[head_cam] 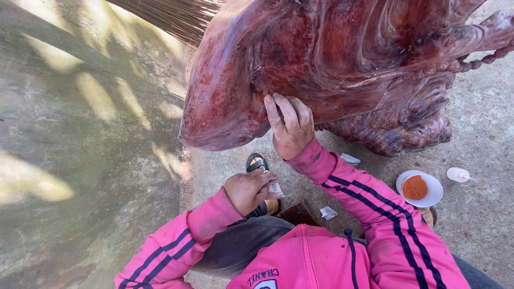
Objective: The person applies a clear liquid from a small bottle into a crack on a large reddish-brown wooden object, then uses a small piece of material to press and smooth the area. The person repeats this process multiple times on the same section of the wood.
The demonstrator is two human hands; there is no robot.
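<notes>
Against the underside of a large reddish-brown carved wooden sculpture, the person's right hand presses with fingers held together and fingertips touching the wood; it grips nothing that can be seen. The sculpture stands on a grey concrete floor and fills the upper part of the view, with a carved beaded strand at its right edge. Lower down, the left hand is curled around a small clear plastic item, too hidden to identify further. Both arms wear bright pink sleeves with dark stripes. To the right on the floor sits a round white dish of orange-red powder, with a small white squeeze bottle just beside it. Crumpled white scraps lie near the person's knees.
</notes>
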